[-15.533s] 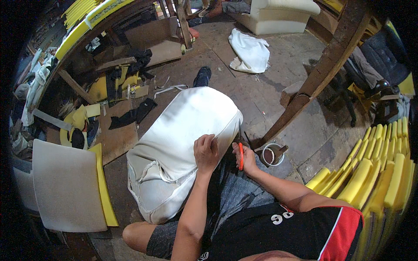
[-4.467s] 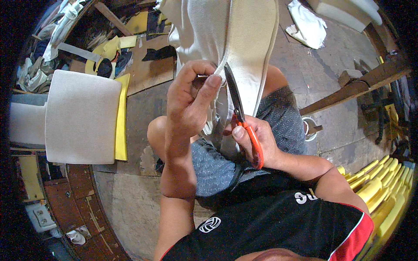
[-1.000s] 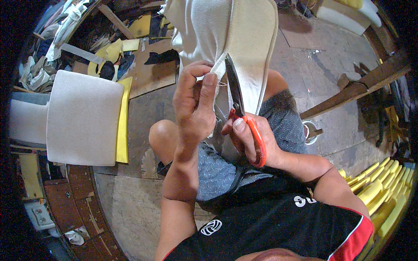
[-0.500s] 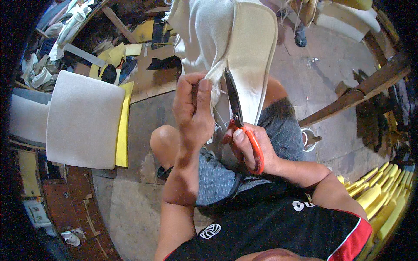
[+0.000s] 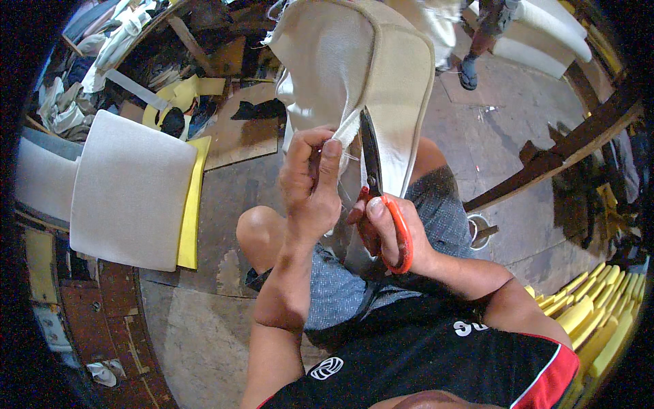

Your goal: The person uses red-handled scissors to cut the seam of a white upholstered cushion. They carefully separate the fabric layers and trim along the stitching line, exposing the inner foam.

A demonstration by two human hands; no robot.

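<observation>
A cream fabric cover [image 5: 327, 65] with corded seams stretches from above my knees to the top of the view. My left hand [image 5: 312, 184] pinches its near edge, where white threads hang loose. Orange-handled scissors [image 5: 370, 146] are in my right hand [image 5: 403, 235], thumb and fingers through the loops. Their dark blades point away from me, with the tips against the cover's seam just right of my left fingertips. The blades look nearly closed, and the cloth hides part of the tips.
To the left stands a light grey padded panel [image 5: 129, 191] with yellow foam [image 5: 194, 204] behind it. A wooden beam [image 5: 558, 163] slants across the right, beside a white bucket [image 5: 481, 232]. Yellow foam strips [image 5: 589, 310] are stacked lower right. Another person's foot [image 5: 469, 72] is at the far right.
My left hand has moved slightly right and toward me with the cloth edge. The scissors have shifted a little right. More of the other person's leg shows at the far right.
</observation>
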